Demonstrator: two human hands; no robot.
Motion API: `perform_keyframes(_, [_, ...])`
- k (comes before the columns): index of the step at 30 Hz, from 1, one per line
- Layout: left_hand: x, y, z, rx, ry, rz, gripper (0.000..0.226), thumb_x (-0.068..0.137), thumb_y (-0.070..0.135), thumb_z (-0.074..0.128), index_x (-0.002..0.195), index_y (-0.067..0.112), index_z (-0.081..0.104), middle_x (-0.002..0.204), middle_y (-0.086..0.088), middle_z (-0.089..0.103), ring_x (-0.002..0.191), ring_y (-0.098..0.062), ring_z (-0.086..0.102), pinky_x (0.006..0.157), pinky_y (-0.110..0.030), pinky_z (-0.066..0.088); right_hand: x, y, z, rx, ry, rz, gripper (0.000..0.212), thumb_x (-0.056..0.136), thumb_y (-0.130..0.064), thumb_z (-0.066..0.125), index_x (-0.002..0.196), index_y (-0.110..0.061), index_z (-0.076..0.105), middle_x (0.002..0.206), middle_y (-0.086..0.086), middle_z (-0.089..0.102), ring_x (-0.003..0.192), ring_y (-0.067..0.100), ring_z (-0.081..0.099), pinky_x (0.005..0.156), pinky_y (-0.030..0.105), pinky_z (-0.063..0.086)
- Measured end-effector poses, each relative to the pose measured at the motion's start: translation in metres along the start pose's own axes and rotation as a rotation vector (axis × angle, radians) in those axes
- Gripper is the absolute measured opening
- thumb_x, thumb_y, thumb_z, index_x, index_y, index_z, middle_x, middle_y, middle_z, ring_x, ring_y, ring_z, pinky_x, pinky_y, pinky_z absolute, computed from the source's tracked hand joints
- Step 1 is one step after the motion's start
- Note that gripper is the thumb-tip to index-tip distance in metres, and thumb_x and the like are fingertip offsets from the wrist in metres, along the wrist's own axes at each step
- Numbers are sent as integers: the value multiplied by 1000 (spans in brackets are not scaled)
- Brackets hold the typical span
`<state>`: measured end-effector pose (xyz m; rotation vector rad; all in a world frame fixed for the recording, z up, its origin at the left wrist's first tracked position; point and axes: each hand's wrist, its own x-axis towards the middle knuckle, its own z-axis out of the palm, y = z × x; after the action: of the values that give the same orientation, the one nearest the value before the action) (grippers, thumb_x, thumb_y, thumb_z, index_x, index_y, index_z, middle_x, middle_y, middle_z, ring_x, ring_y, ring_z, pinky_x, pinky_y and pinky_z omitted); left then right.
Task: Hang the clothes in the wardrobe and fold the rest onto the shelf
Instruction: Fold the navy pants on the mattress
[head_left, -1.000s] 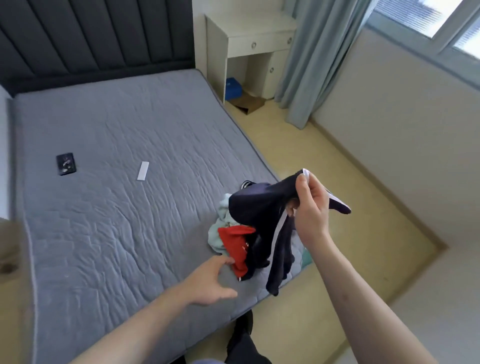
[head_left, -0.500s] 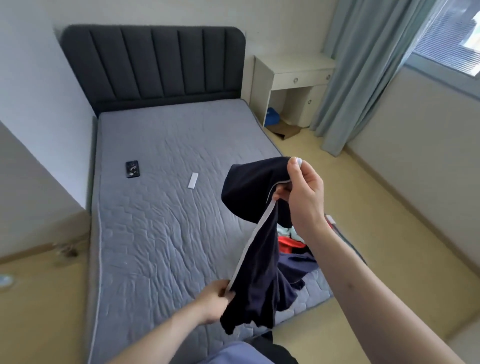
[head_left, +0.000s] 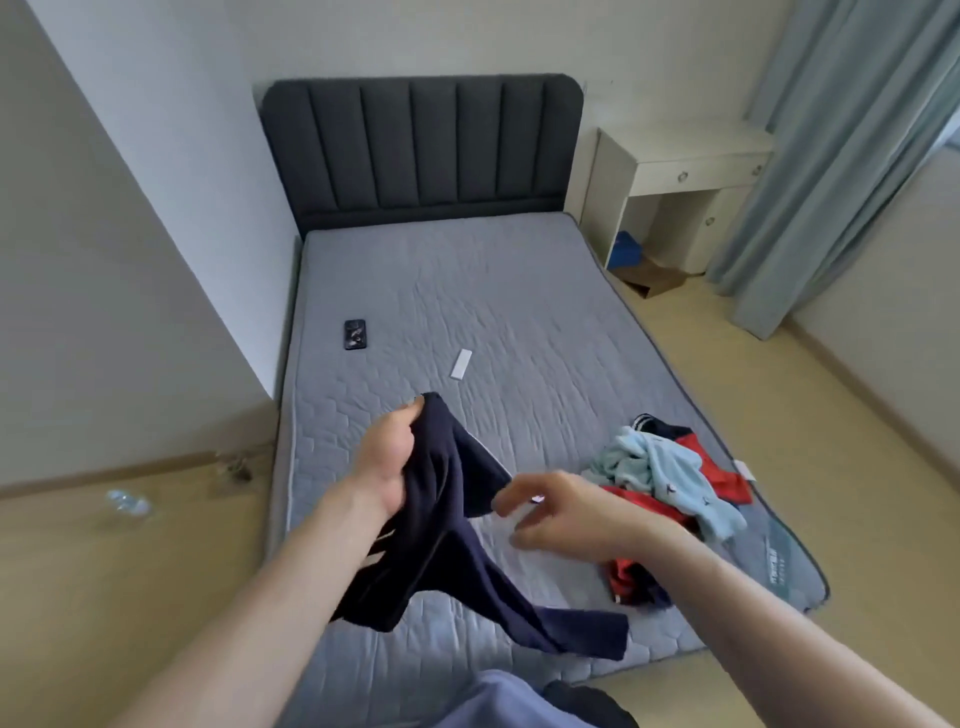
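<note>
1. The left hand (head_left: 387, 462) is gripping the dark navy fabric garment (head_left: 452, 545) near its top edge, fingers curled round a bunched fold, above the near-left part of the grey quilted mattress (head_left: 493, 291).
2. The navy garment is hanging from that grip; its lower end is trailing to the right across the near edge of the mattress. Its shape is not readable, as it is twisted and partly bunched.
3. The right hand (head_left: 561, 512) is hovering just right of the garment with fingers spread and loosely curved, holding nothing. The hand is blurred, so contact with the cloth cannot be confirmed.
4. The remaining pile of crumpled light-blue, red and dark clothes (head_left: 670, 478) is lying on the near-right part of the mattress, apart from the held garment.
5. A black phone (head_left: 355, 334) and a small white rectangular remote (head_left: 461, 364) are lying further up the mattress, well apart from the work area.
6. Judgement: the step in hand is opening out the navy garment for hanging or folding. No wardrobe is in view.
7. Advice: the right hand should be taking a matching edge or corner, so the cloth is hanging flat between both hands.
8. Risk: gripping a bunched fold may be keeping the twist in; a shake should be freeing it.
</note>
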<state>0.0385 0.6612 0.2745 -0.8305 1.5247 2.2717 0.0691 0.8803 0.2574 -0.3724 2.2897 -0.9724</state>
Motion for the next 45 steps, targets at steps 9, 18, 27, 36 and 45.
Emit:
perform_keyframes(9, [-9,35,-2,-187,65,81,31,106,30,49,89,10,65,84,-6,64,80,-18,62,85,-33,51,39,0,101,-80,-203,-52,115,66,-63,85,157,-29,24,153,-11,41,134,8,47,102,18,39])
perform_keyframes(18, [1,70,-34,-293,81,146,25,105,23,49,97,6,65,82,-8,68,87,-21,64,92,-35,53,75,27,104,-101,201,-38,12,87,-35,62,93,-26,56,83,-9,62,76,16,57,72,37,53])
perform_keyframes(27, [34,45,-123,95,309,183,31,94,17,70,121,6,60,109,-12,63,88,-19,65,59,-32,61,63,-9,27,155,377,-256,13,78,-28,64,87,-21,69,78,-1,70,71,2,64,70,32,54])
perform_keyframes(36, [8,-18,-96,1125,-329,475,87,63,35,85,139,43,43,118,28,58,111,10,55,91,-8,43,61,-28,13,-83,169,-253,8,77,-35,66,84,-31,68,75,-16,68,72,0,65,62,15,49])
perform_keyframes(45, [28,-28,-103,1016,-113,543,12,77,13,56,68,21,56,62,8,60,62,-6,54,58,-26,41,52,8,13,-267,-2,-60,29,70,-48,73,92,-31,66,81,-9,71,72,4,67,63,25,54])
